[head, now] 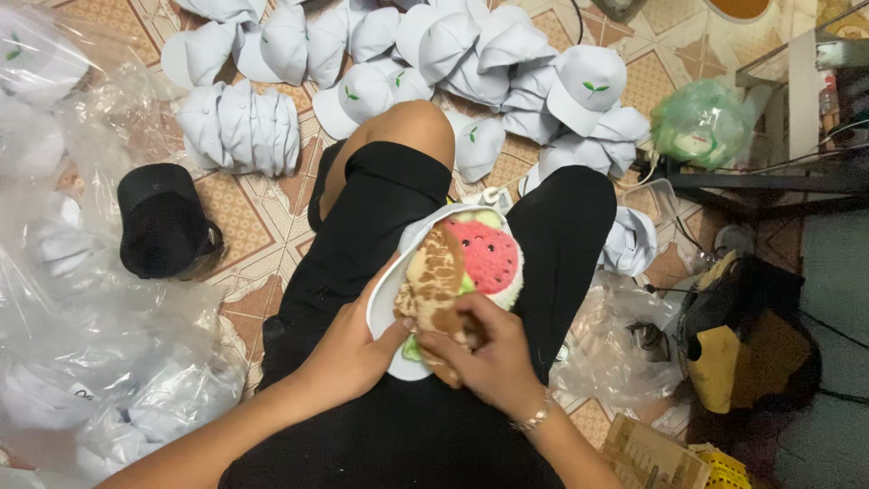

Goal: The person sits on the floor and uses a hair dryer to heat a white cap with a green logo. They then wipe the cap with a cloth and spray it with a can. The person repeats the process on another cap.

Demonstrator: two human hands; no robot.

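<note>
Your left hand [348, 349] grips the rim of a white cap [391, 299] on your lap, fingers curled shut on its edge. Your right hand [484, 349] is closed on a brown-and-cream plush pad [434, 276] pressed into the cap, beside a pink watermelon-patterned cushion [486, 255] with a green edge. Your black-clad legs [380, 208] fill the middle of the tiled floor [249, 217]. White caps [240, 127] lie in stacks and heaps beyond your knees. A black cap [161, 220] sits left, near crumpled clear plastic bags [81, 362]. A green plastic bag [701, 122] lies right, a cardboard box [652, 457] by your right forearm.
</note>
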